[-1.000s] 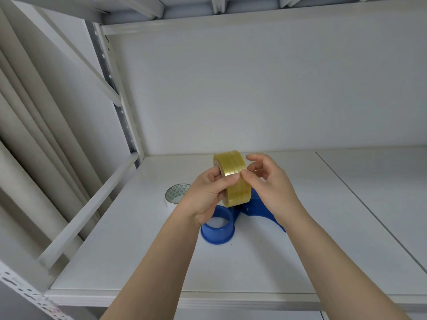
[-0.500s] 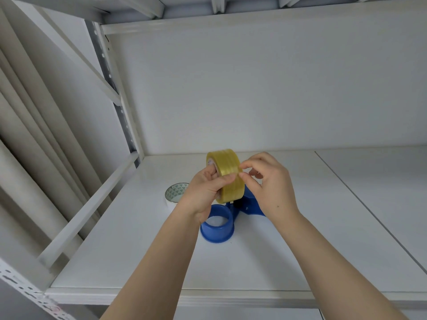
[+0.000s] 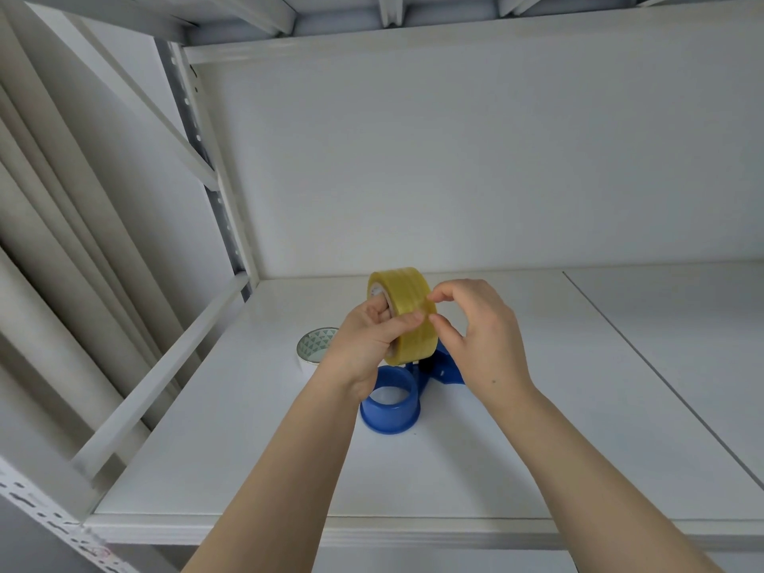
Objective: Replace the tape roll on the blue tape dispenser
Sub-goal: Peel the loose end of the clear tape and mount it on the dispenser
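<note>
Yellow tape roll (image 3: 407,308) — upright, edge-on

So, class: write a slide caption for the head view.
Left hand holds yellow tape roll; right hand picks its edge above blue dispenser.

The yellow tape roll (image 3: 407,312) in my left hand (image 3: 364,345) looks glossy, translucent plastic film. The blue tape dispenser (image 3: 392,407) is smooth moulded plastic. The shelf (image 3: 248,448) is matt white.

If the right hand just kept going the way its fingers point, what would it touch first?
Probably the yellow tape roll: the right hand points leftward at its outer band, fingertips right at the surface, maybe touching already.
</note>
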